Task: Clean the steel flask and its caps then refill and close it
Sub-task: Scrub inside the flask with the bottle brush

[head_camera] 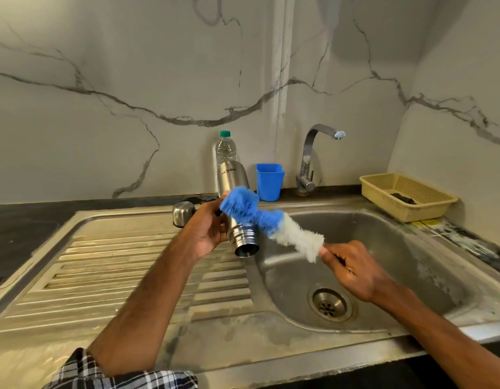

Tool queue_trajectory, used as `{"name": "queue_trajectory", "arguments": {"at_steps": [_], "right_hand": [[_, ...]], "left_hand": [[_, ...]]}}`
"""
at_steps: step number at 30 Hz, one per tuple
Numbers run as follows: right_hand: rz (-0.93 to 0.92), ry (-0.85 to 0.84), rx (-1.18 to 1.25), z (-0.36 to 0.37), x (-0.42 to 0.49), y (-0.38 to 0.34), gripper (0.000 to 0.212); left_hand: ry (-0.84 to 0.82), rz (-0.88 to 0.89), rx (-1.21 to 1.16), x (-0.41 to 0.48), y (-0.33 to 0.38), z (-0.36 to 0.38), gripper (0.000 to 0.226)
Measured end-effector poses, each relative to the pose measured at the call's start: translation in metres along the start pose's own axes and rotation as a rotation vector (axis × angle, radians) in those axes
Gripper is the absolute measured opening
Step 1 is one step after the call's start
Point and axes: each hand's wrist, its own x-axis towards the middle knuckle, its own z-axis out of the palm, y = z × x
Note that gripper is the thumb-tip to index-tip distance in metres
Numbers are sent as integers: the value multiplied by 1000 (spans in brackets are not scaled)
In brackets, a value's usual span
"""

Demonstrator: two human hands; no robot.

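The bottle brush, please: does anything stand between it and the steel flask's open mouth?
Nothing visible does. The left hand holds the steel flask with its uncapped mouth tilted down toward the sink. The bottle brush, gripped by the right hand, lies across the flask's outside, next to the threaded neck.

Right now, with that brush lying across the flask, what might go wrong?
The flask is tilted, held by the left hand alone above the edge of the sink; it might slip and bang down. The brush, gripped by the right hand, may flick water. The steel cap behind the left hand could get knocked.
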Motion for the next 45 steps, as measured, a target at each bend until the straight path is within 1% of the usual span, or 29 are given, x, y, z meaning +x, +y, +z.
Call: {"name": "queue_trajectory", "arguments": {"at_steps": [3, 4, 6, 8, 9, 11, 12, 14, 15, 16, 18, 19, 21, 23, 24, 25, 26, 28, 29, 30, 32, 33, 35, 36, 37, 39, 42, 45], "right_hand": [[-108, -44, -15, 3, -3, -2, 43], [-112, -47, -18, 3, -3, 0, 44], [-32, -6, 1, 1, -2, 0, 48], [-32, 2, 8, 0, -2, -2, 45], [-69, -19, -18, 3, -3, -3, 41], [-133, -61, -65, 5, -5, -2, 36], [-110, -54, -71, 3, -4, 0, 38], [0, -3, -44, -2, -2, 3, 48], [11, 6, -27, -3, -2, 4, 51], [-17, -1, -25, -3, -3, 3, 50], [-100, -51, -54, -1, -5, 1, 46], [-106, -59, -72, -1, -5, 2, 46], [-20, -14, -58, -3, -3, 3, 53], [7, 11, -27, -4, -3, 4, 56], [-17, -3, -21, -4, -4, 3, 55], [-42, -18, -23, -4, -4, 2, 53], [-37, -20, -28, -4, -3, 2, 52], [50, 21, -11, -6, -2, 4, 52], [65, 32, 4, -7, -2, 6, 51], [49, 20, 9, -7, -2, 6, 51], [5, -27, -8, -7, -3, 6, 49], [22, -23, -19, -7, -2, 6, 49], [98, 32, -4, -9, -1, 6, 48], [102, 41, 7, -9, -1, 7, 49], [83, 26, 9, -9, -1, 6, 49], [73, -6, -3, -6, 0, 6, 50], [139, 39, 9, -7, 1, 10, 50], [105, -5, -8, -8, 1, 6, 50]], "left_hand": [[22, -26, 60, -2, 3, 0, 32], [11, -34, 70, -2, 3, 0, 31], [-10, -30, 28, -3, 2, 4, 25], [-4, -13, 7, -2, 0, 1, 20], [8, -12, 25, -3, 0, 2, 24], [-1, -46, 105, -2, 0, 0, 44], [-5, -47, 123, -2, 0, 0, 46], [-9, -33, 79, -3, 0, 3, 30], [1, -30, 54, -2, -1, 3, 23], [-1, -31, 39, -2, -2, 4, 21], [-28, -47, 81, -5, -2, 7, 28], [-21, -60, 90, -3, -2, 7, 32], [-6, -52, 70, -1, -5, 5, 37], [6, -47, 37, -1, -7, 7, 29], [2, -45, 21, -1, -8, 8, 21], [2, -51, 12, -2, -8, 8, 19], [-5, -56, 14, -1, -8, 9, 21], [-15, -75, 35, 0, -9, 9, 39], [-21, -92, 43, 0, -11, 9, 45], [-24, -101, 33, 1, -14, 9, 43], [-15, -88, 10, 0, -14, 11, 29], [-8, -88, 16, 0, -14, 11, 31], [-10, -106, 51, 0, -15, 13, 53], [-18, -112, 55, 1, -16, 14, 62], [-15, -114, 50, 1, -16, 15, 67], [-4, -107, 50, 2, -17, 16, 66], [-45, -112, 59, 3, -19, 16, 68], [-38, -107, 67, 5, -19, 15, 70]]}}
